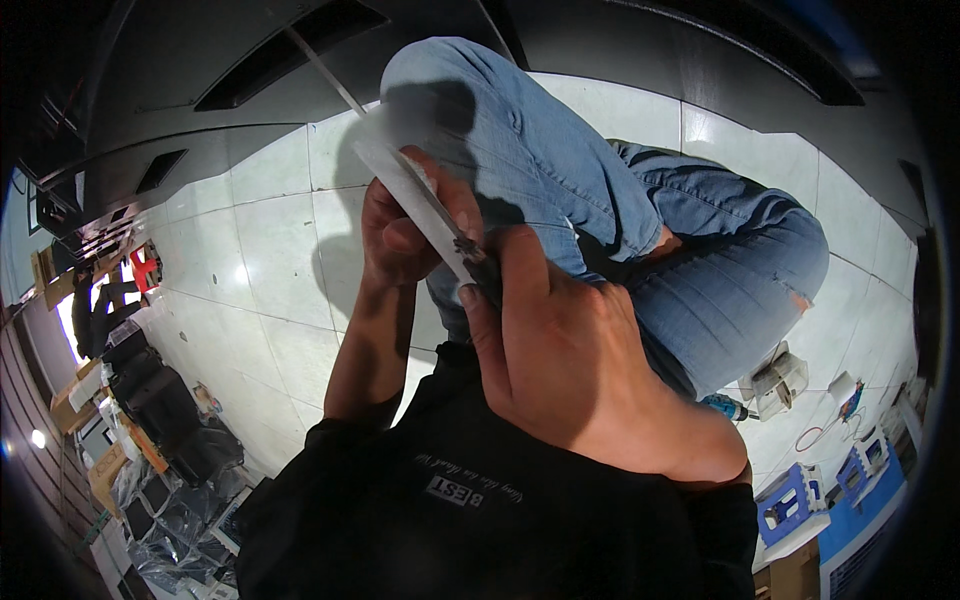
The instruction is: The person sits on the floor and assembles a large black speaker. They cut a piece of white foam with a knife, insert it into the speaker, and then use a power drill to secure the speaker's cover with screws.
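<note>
My left hand (pixel 405 235) is closed around a long, flat, pale strip (pixel 425 205) that slants up and to the left above my lap. Its upper part is washed out by bright light. From its far end a thin metal-coloured rod (pixel 325 70) runs toward the dark panel; whether the two are one piece I cannot tell. My right hand (pixel 570 340) grips the near end, its thumb pressed along the strip's edge. Between its fingers a dark part (pixel 484 278) shows, mostly hidden. A small dark, jagged bit (pixel 465 247) sits where the two meet.
My bent legs in jeans (pixel 510 140) rest on white floor tiles (pixel 280 240). Dark cabinets (pixel 250 150) stand ahead. At right are a blue power drill (pixel 728 406), a clear plastic container (pixel 778 382) and blue-white step stools (pixel 790 508). Wrapped goods (pixel 175 520) and a person (pixel 100 315) are at left.
</note>
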Available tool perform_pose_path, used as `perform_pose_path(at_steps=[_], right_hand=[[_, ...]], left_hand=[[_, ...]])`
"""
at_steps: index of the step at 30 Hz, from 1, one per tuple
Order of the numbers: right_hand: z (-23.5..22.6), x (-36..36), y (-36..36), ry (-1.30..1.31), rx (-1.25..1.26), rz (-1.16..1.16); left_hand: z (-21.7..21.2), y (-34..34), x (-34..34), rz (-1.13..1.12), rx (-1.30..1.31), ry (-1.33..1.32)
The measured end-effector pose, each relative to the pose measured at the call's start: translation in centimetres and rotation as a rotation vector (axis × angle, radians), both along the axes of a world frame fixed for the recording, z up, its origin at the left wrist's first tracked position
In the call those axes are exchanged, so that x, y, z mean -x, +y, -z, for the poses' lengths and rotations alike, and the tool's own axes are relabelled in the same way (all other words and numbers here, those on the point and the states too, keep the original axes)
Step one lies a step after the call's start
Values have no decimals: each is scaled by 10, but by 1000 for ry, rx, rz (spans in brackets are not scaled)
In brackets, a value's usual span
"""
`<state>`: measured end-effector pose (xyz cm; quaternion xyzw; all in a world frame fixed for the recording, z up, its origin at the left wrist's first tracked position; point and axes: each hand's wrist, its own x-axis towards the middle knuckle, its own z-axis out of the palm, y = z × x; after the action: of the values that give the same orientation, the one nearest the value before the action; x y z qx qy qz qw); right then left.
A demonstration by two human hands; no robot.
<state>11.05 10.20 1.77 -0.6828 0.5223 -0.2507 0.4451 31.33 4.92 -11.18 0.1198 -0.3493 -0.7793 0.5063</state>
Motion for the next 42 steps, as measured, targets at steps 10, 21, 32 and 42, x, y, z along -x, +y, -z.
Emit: perform_pose_path(at_steps=[10, 21, 32, 42], right_hand=[[-3, 5, 14, 60, 59, -19], [4, 8, 22, 17, 111, -11], [8, 6, 25, 1, 142, 1], [11, 3, 29, 9, 166, 6]], left_hand=[[-15, -3, 7, 15, -14, -1], [-22, -15, 5, 167, 19, 62], [-24, -19, 11, 104, 71, 115], [-30, -21, 14, 130, 28, 158]])
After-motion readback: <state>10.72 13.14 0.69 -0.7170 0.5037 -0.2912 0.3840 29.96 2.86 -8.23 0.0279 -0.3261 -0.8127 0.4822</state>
